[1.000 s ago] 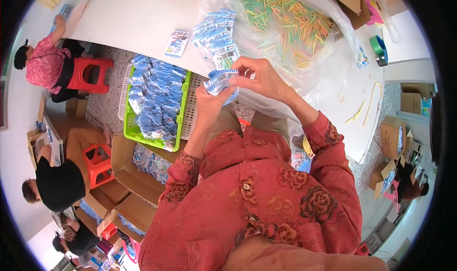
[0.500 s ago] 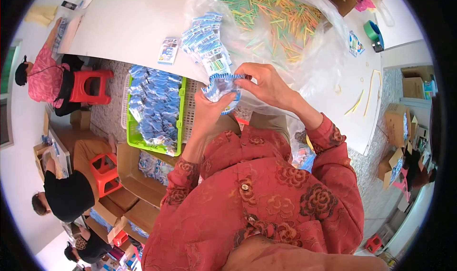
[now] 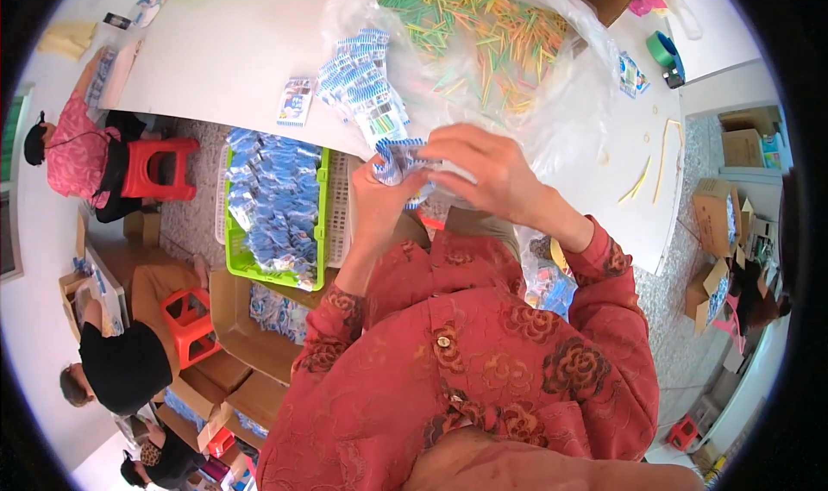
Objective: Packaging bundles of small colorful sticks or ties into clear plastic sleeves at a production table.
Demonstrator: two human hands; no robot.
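My left hand [image 3: 379, 198] is closed round a small blue-and-white plastic packet [image 3: 392, 165], with its thumb across the lower part. Against the packet's right edge are the fingertips of my right hand [image 3: 487, 168], thumb below and fingers above; whether a small thing sits between them is hidden. Just beyond my hands, a fanned pile of similar packets [image 3: 358, 81] lies on the white table [image 3: 224, 51]. A single packet [image 3: 295, 101] rests to its left. Behind my right hand, a clear plastic bag [image 3: 561, 137] lies spread open under many green, yellow and orange thin sticks [image 3: 492, 38].
Left of my arm stands a green crate [image 3: 321, 224] full of blue packets. Cardboard boxes [image 3: 250, 318] and red stools [image 3: 159, 168] are farther left, where several other people sit. At the table's right are a green tape roll [image 3: 662, 50], another packet [image 3: 631, 75] and loose yellow strips [image 3: 636, 181].
My right hand's fingers have shifted at the packet's edge, and the hand has turned so its back shows more. The packet stays in my left hand. The whole view has shifted slightly.
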